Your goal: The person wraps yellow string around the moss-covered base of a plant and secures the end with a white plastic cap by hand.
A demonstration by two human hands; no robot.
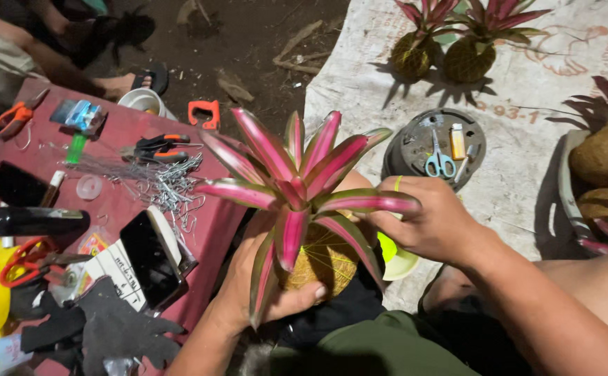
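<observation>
**Both hands on a pink-leaved plant w/ fibre-wrapped ball**

Biggest first: pale printed sheet (527,174) on the ground at right, dark red table (129,132) at left. On the sheet, finished plants w/ moss balls (443,49) at top, more at the right edge, plus a round dark lid (415,150) carrying blue-handled scissors (441,163) and a small yellow lighter (458,141).

Centre: bromeliad (300,184), pink-and-green striped leaves fanning up toward the camera, root ball (321,261) brown, criss-crossed w/ yellow-green thread. Plant's long axis runs roughly bottom-to-top, ball low, rosette high, tilted a bit left.

Left hand (262,292) cups the ball from below/left, fingers wrapped round it, thumb across the front – firm closed hold. Right hand (433,223) sits just right of the rosette, fingers curled and pinched near the leaf base; looks like it grips thread, but what's pinched can't be told. Right hand is nearer the leaves, left nearer the ball.

Small stuff on table: black phone (152,257), heap of bent wire pins (164,181), pliers (157,147), orange cutters (18,115), red scissors (25,259), dark gloves (109,327).
</observation>
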